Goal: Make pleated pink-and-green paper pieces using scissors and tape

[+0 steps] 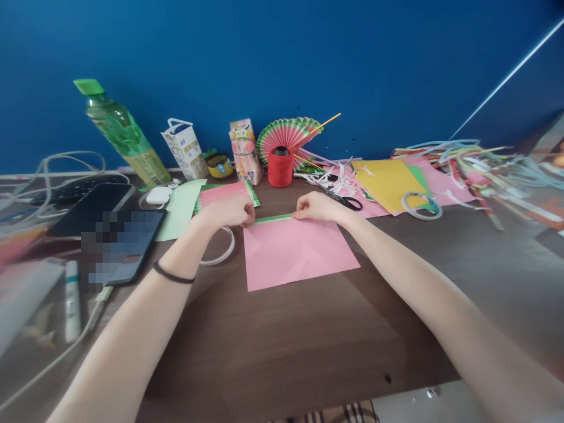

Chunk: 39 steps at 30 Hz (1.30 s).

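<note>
A pink sheet of paper (pixel 299 252) lies on the dark wooden table (pixel 282 341), with a narrow green strip (pixel 274 218) along its far edge. My left hand (pixel 231 211) is closed at the far left corner, its fingers pinching the strip's edge. At the strip's right part, my right hand (pixel 315 207) pinches the same edge between thumb and fingers. Behind my left hand is a pleated pink and green paper (pixel 220 195). A white tape roll (pixel 220 247) rests beside my left wrist, partly hidden by it.
At the back stand a green bottle (pixel 126 135), cartons (pixel 244 153), a red spool (pixel 280 169) and a folded fan (pixel 284 135). Scissors (pixel 350 202), yellow paper (pixel 383 182) and another tape roll (pixel 422 207) lie right. A phone (pixel 132 247) and marker (pixel 73 299) lie left.
</note>
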Each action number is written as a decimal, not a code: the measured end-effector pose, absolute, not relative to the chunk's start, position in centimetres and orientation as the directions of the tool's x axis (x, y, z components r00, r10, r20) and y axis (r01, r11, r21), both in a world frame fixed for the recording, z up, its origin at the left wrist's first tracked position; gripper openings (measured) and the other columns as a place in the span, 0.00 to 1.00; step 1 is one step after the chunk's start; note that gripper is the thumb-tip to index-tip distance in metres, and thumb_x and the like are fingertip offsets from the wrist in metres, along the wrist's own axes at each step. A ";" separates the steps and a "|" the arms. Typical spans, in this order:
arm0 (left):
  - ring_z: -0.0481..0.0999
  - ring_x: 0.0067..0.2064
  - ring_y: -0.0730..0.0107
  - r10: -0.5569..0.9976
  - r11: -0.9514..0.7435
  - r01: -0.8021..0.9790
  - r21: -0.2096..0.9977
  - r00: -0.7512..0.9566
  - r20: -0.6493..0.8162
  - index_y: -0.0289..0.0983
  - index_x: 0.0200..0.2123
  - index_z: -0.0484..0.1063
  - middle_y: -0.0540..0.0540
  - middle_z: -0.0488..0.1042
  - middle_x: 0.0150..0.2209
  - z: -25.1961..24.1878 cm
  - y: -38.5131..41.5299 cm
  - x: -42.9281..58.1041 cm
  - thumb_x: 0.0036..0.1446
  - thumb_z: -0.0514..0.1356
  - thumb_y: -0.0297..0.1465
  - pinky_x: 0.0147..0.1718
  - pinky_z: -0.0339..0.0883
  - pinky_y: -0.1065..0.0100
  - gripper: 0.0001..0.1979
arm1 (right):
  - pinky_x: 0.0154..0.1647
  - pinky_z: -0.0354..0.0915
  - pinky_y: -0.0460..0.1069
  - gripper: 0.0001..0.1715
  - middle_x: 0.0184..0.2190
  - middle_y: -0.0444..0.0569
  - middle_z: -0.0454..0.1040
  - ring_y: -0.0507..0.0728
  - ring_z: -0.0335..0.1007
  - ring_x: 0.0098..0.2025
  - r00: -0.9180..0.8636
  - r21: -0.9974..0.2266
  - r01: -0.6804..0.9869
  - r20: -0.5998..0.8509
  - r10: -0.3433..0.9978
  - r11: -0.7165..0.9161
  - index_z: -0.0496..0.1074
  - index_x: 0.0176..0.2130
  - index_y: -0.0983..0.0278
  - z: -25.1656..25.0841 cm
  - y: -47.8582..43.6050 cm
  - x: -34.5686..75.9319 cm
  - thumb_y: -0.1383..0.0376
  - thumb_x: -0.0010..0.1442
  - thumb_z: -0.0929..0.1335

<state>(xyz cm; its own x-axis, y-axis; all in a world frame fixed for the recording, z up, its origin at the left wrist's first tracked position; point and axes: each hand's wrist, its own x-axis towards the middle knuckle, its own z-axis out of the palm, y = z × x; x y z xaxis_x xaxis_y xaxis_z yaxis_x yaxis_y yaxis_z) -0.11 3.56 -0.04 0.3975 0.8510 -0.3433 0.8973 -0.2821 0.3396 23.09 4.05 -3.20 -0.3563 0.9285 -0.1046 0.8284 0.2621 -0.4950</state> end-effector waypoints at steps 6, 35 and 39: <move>0.73 0.32 0.69 0.843 -0.323 0.871 0.371 0.443 -0.306 0.37 0.27 0.71 0.49 0.76 0.29 -1.3 3.6 0.5 0.42 0.55 0.30 0.28 0.63 0.73 0.07 | 0.26 0.55 0.45 0.12 0.23 0.44 0.71 0.51 0.64 0.26 -0.368 -0.493 0.824 -0.090 0.925 0.280 0.69 0.23 0.64 -3.3 4.1 23.2 0.57 0.45 0.68; 0.74 0.40 0.58 0.967 -0.221 0.969 0.107 0.204 0.150 0.36 0.41 0.62 0.42 0.74 0.36 -4.5 -0.3 5.8 0.56 0.51 0.38 0.33 0.64 0.65 0.13 | 0.24 0.55 0.45 0.12 0.23 0.44 0.72 0.51 0.65 0.25 -0.323 -0.386 0.886 -0.120 0.939 0.256 0.71 0.24 0.64 -2.9 4.1 23.4 0.57 0.45 0.68; 0.74 0.39 0.58 0.961 -0.232 0.967 0.105 0.211 0.176 0.37 0.40 0.62 0.43 0.74 0.36 -4.8 -0.2 5.8 0.55 0.51 0.38 0.32 0.64 0.65 0.13 | 0.24 0.55 0.45 0.12 0.23 0.44 0.73 0.51 0.66 0.25 -0.314 -0.383 0.890 -0.119 0.942 0.248 0.71 0.24 0.63 -3.1 4.2 23.3 0.57 0.44 0.68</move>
<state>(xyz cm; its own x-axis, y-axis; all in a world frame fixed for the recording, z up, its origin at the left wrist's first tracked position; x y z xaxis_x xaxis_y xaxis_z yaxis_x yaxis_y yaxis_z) 5.76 -0.24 -4.77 0.2113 0.9614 0.1759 0.9670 -0.2318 0.1053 23.33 4.18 -3.12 -0.3140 0.9419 -0.1192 0.8898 0.2482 -0.3830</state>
